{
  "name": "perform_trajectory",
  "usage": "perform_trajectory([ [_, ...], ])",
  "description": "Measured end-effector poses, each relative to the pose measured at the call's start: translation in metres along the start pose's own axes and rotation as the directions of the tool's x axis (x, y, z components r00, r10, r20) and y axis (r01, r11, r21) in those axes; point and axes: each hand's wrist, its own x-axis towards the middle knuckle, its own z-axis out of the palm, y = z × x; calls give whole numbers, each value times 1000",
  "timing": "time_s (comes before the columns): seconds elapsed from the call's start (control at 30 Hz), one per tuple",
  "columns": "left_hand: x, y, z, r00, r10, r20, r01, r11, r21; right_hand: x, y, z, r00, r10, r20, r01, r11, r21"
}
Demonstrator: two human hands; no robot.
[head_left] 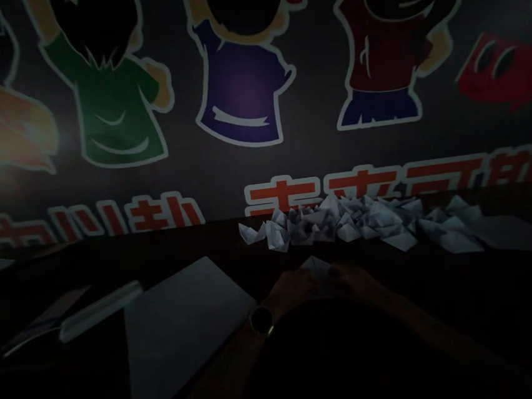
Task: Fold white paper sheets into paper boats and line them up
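**Working Blind in Poor Light**

I had only a dim feed from the head camera. A cartoon mural point(235, 71) covered the wall ahead, with red lettering point(363, 184) along its lower band, and the dark counter point(444, 289) cut across the bottom of it. A large blank paper sheet point(185, 339) lay at ten o'clock, with a pale strip point(100, 311) beyond it, too dim for me to identify. A heap of folded paper boats point(329, 225) sat at twelve o'clock, trailing towards loose paper point(514, 233) at two o'clock.

Close in at twelve o'clock, a small folded paper point(315, 275) stood between the left hand point(293, 288) and the right hand point(353, 279). Both hands were narrow, closed in around it, though shadow hid the fingers. A round wristwatch point(261, 320) sat on the left wrist.

I judged the light the main hazard: it hid the paper's edges, so a misaligned crease could have passed unseen. A careless knuckle could also have nudged the heap.
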Motion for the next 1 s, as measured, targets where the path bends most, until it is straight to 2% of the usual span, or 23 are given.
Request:
perform_trajectory([
  [0.13, 1, 5, -1, 999, -6, 43, 4, 1000, 30, -2, -4, 0, 997, -70, 28, 72, 992, -101],
  [0.27, 4, 9, -3, 998, -52, 22, 52, 999, -12, 0, -10, -4, 995, -50, 83, 63, 984, -165],
  [0.43, 6, 9, 2, 966, -248, -70, 237, 963, -131, 6, -11, 0, 994, 107, 17, -106, 991, -76],
  [0.6, 10, 5, 11, 904, -424, -52, 402, 886, -229, 7, 4, 14, 965, 261, -35, -262, 965, -17],
  [0.73, 14, -1, 16, 893, -450, -17, 433, 868, -243, 8, 9, 17, 954, 299, -31, -300, 953, -35],
  [0.9, 17, -8, 24, 906, -424, -14, 404, 872, -277, 10, 10, 14, 936, 349, -37, -351, 928, -128],
  [1.0, 18, -10, 28, 892, -451, -1, 434, 860, -269, 8, 15, 14, 916, 397, -61, -402, 898, -181],
])
